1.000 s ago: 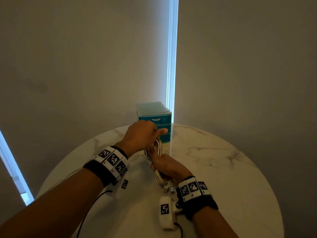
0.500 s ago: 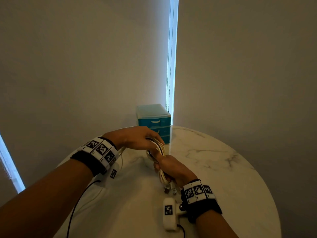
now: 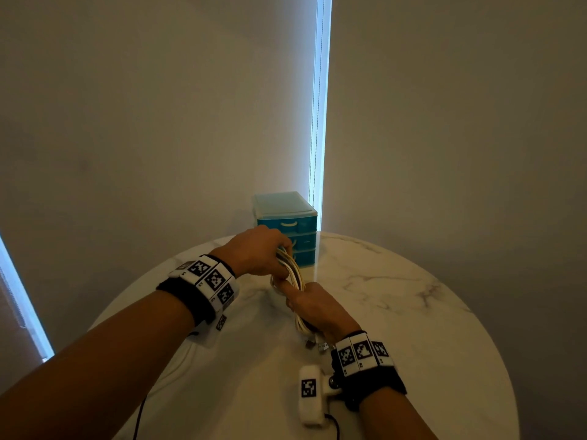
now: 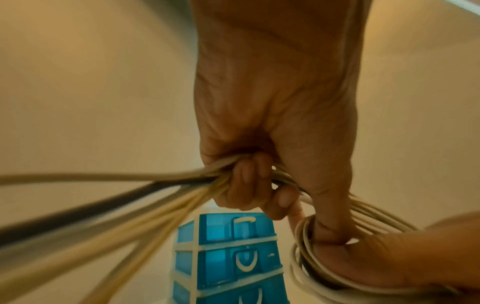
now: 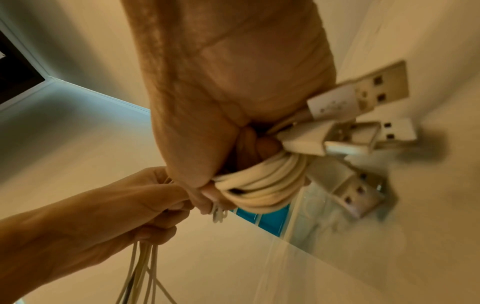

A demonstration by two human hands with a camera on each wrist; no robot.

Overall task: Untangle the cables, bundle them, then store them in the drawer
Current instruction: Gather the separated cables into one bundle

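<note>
Round white marble table [image 3: 397,312] with grey veining, set close against the wall. On its far edge, a small teal drawer unit [image 3: 287,228], three drawers stacked, pale handles facing forward, all pushed in.

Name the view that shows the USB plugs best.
Right wrist: the USB plugs stick out large and clear beside the right hand. The head view shows them small and dim below that hand. The left wrist view shows none.
</note>
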